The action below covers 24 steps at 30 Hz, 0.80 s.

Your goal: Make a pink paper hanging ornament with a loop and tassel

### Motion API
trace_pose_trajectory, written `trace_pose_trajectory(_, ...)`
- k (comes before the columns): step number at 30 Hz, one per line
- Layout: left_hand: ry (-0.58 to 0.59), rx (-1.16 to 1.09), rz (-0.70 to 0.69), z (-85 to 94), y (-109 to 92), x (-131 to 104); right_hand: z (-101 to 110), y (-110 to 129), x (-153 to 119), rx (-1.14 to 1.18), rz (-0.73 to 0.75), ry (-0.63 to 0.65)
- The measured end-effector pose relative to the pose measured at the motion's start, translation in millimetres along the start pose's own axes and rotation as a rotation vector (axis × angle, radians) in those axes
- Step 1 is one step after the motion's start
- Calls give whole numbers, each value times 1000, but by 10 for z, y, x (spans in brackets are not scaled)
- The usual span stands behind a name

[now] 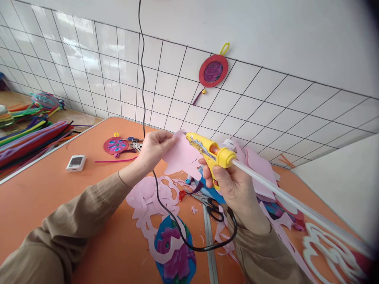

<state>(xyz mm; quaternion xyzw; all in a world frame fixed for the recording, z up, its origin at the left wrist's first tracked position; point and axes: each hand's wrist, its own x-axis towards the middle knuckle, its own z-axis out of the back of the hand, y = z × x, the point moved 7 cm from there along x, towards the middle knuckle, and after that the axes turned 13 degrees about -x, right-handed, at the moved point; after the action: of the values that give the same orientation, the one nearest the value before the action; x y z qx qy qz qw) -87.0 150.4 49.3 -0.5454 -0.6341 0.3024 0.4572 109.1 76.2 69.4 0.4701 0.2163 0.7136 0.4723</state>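
Observation:
My right hand (229,179) is wrapped round the grip of a yellow glue gun (207,152), a long clear glue stick (272,185) jutting from its back end. The gun's nozzle is at the upper edge of a pink felt piece (180,156); whether it touches the felt I cannot tell. Fingers and thumb of my left hand (155,148) pinch that felt at its upper left. Below lie pink felt offcuts (145,197), a pair of scissors with black handles (216,209) and a blue and purple flower-print fabric piece (174,252).
A black cord (156,189) loops across the orange table (112,228). On the left are a round red ornament (116,146), keys (136,146), a white charger (76,162) and colourful pipe cleaners (35,138). Another red ornament (213,71) hangs on the tiled wall. White cut-out scraps (328,248) lie right.

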Motion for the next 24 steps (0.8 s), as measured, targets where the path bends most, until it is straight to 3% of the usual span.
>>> trace_pose_trajectory(10,-5,-5,18,-1,15,-2,10,-28,-8,22,-31,-1)
trace_pose_trajectory(14,14,7,38,-11,22,-2,-31,-44,-23,2,-33,55)
trace_pose_trajectory(24,-6,-16,72,20,24,16,70,26,-37,111,25,-18)
